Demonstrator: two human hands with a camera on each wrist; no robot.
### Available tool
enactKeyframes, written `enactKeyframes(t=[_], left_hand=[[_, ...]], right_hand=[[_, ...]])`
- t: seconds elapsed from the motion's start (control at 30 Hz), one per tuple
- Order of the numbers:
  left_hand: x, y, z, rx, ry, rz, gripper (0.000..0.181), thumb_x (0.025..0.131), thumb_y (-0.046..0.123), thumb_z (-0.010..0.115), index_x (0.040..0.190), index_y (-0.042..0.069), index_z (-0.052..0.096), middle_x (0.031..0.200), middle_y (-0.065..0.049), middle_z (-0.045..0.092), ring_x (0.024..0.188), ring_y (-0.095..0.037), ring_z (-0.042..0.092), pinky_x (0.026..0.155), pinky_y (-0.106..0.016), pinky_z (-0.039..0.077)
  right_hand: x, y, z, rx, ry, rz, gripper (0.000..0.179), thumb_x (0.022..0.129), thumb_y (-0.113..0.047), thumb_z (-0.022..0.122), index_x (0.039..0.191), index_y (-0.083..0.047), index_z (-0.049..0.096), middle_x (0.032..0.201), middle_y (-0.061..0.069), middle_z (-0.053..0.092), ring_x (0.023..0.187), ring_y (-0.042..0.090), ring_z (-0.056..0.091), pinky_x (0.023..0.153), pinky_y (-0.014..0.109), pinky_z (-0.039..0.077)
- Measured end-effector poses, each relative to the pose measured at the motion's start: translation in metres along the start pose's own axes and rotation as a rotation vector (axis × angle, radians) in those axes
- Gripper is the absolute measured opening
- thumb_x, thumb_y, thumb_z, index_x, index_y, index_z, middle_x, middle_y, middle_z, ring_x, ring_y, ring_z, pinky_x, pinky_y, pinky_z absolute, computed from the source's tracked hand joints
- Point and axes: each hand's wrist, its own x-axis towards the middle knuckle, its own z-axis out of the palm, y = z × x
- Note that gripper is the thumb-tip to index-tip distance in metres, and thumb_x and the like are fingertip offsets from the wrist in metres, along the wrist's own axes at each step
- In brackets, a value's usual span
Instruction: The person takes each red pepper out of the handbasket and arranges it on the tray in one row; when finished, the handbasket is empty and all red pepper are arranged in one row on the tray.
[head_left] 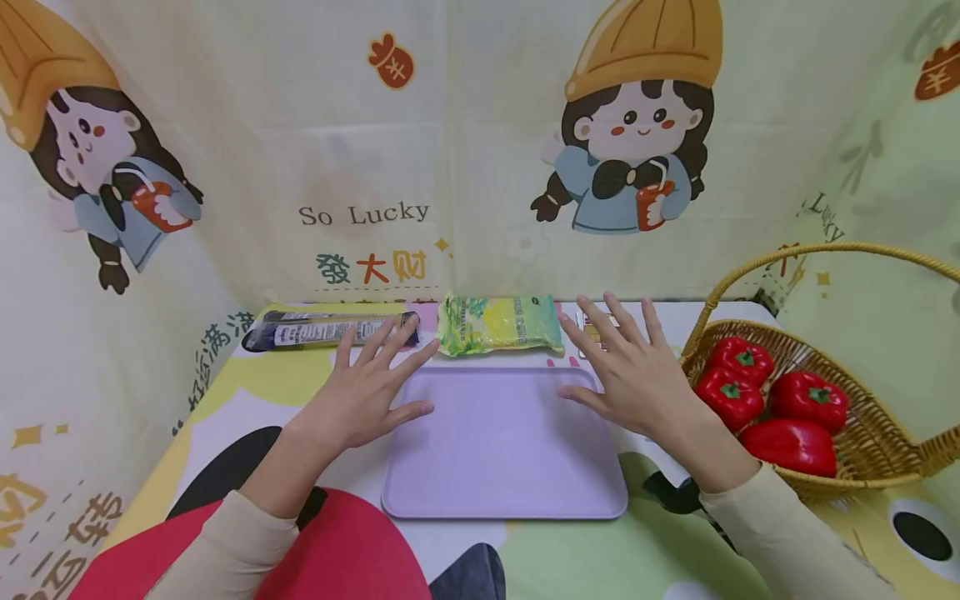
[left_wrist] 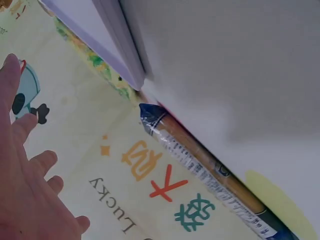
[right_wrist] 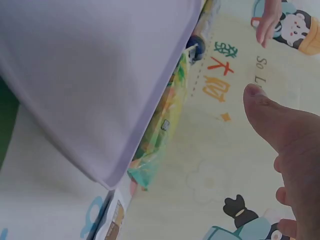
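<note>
Both hands are held out over the table with fingers spread, and neither grips anything. My left hand (head_left: 367,387) hovers by the left edge of a lilac tray (head_left: 506,450), its fingertips overlapping a long dark-ended packet (head_left: 322,332) in the head view. My right hand (head_left: 630,375) is above the tray's far right corner. Behind the tray lies a green and yellow plastic packet (head_left: 498,325). A small flat packet (head_left: 592,329) is partly hidden behind the right fingers. In the left wrist view the long packet (left_wrist: 200,167) shows a brown middle and a printed label.
At the right stands a wicker basket (head_left: 892,454) with a tall arched handle, holding several red bell peppers (head_left: 810,402). A patterned cloth (head_left: 495,167) with cartoon figures hangs behind the table. The tabletop cover (head_left: 345,542) has large coloured shapes.
</note>
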Motion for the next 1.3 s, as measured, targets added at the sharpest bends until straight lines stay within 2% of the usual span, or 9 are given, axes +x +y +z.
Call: enactKeyframes(t=[0.13, 0.23, 0.47, 0.6, 0.73, 0.93, 1.1, 1.3], left_hand=[[-0.005, -0.004, 0.004, -0.042, -0.023, -0.013, 0.083, 0.093, 0.068, 0.059, 0.163, 0.037, 0.025, 0.174, -0.007, 0.007, 0.159, -0.035, 0.002, 0.12, -0.071, -0.002], [-0.01, -0.007, 0.008, -0.067, -0.043, -0.036, 0.084, 0.092, 0.066, 0.063, 0.162, 0.036, 0.028, 0.173, -0.009, 0.012, 0.158, -0.038, 0.007, 0.12, -0.072, 0.0], [-0.017, -0.014, 0.016, -0.123, -0.094, -0.059, 0.084, 0.09, 0.063, 0.068, 0.16, 0.033, 0.035, 0.173, -0.01, 0.012, 0.157, -0.039, 0.01, 0.117, -0.075, 0.007], [-0.02, -0.015, 0.021, -0.143, -0.106, -0.047, 0.082, 0.09, 0.063, 0.067, 0.16, 0.033, 0.035, 0.173, -0.008, 0.012, 0.157, -0.04, 0.012, 0.116, -0.076, 0.012], [-0.018, -0.016, 0.025, -0.15, -0.125, -0.025, 0.082, 0.092, 0.065, 0.064, 0.16, 0.033, 0.034, 0.173, -0.007, 0.013, 0.157, -0.039, 0.014, 0.116, -0.076, 0.016], [-0.01, -0.02, 0.025, -0.169, -0.164, -0.013, 0.083, 0.092, 0.065, 0.064, 0.161, 0.033, 0.032, 0.171, -0.007, 0.02, 0.156, -0.035, 0.019, 0.116, -0.071, 0.026], [-0.014, -0.021, 0.029, -0.21, -0.224, -0.016, 0.082, 0.091, 0.064, 0.065, 0.161, 0.033, 0.034, 0.17, -0.006, 0.024, 0.154, -0.035, 0.027, 0.114, -0.069, 0.03], [-0.016, -0.025, 0.03, -0.227, -0.251, -0.016, 0.082, 0.088, 0.064, 0.069, 0.158, 0.031, 0.041, 0.168, -0.006, 0.03, 0.151, -0.035, 0.033, 0.113, -0.069, 0.034]], right_hand=[[-0.006, 0.002, -0.003, 0.017, 0.018, -0.004, 0.098, 0.085, -0.068, 0.069, 0.162, -0.021, 0.032, 0.169, 0.014, 0.025, 0.152, 0.044, 0.023, 0.123, 0.067, 0.01], [-0.01, 0.004, -0.003, 0.038, 0.022, -0.007, 0.096, 0.084, -0.066, 0.071, 0.161, -0.02, 0.035, 0.168, 0.015, 0.026, 0.151, 0.045, 0.026, 0.121, 0.068, 0.017], [-0.019, 0.012, -0.006, 0.061, 0.049, -0.01, 0.092, 0.083, -0.066, 0.072, 0.158, -0.021, 0.041, 0.165, 0.015, 0.033, 0.149, 0.045, 0.029, 0.123, 0.066, 0.015], [-0.025, 0.018, -0.009, 0.068, 0.055, -0.001, 0.092, 0.082, -0.064, 0.074, 0.157, -0.021, 0.043, 0.162, 0.016, 0.036, 0.147, 0.045, 0.032, 0.121, 0.066, 0.02], [-0.033, 0.026, -0.011, 0.065, 0.068, 0.0, 0.092, 0.081, -0.061, 0.077, 0.156, -0.021, 0.042, 0.16, 0.018, 0.037, 0.143, 0.045, 0.034, 0.116, 0.066, 0.027], [-0.046, 0.04, -0.012, 0.076, 0.08, 0.008, 0.093, 0.081, -0.058, 0.078, 0.158, -0.023, 0.04, 0.16, 0.017, 0.038, 0.141, 0.045, 0.035, 0.112, 0.067, 0.03], [-0.053, 0.049, -0.009, 0.098, 0.084, -0.004, 0.09, 0.082, -0.058, 0.077, 0.156, -0.019, 0.044, 0.158, 0.018, 0.04, 0.14, 0.046, 0.037, 0.11, 0.068, 0.031], [-0.057, 0.061, -0.011, 0.158, 0.085, -0.008, 0.088, 0.083, -0.052, 0.079, 0.157, -0.021, 0.043, 0.157, 0.018, 0.04, 0.14, 0.049, 0.036, 0.109, 0.07, 0.031]])
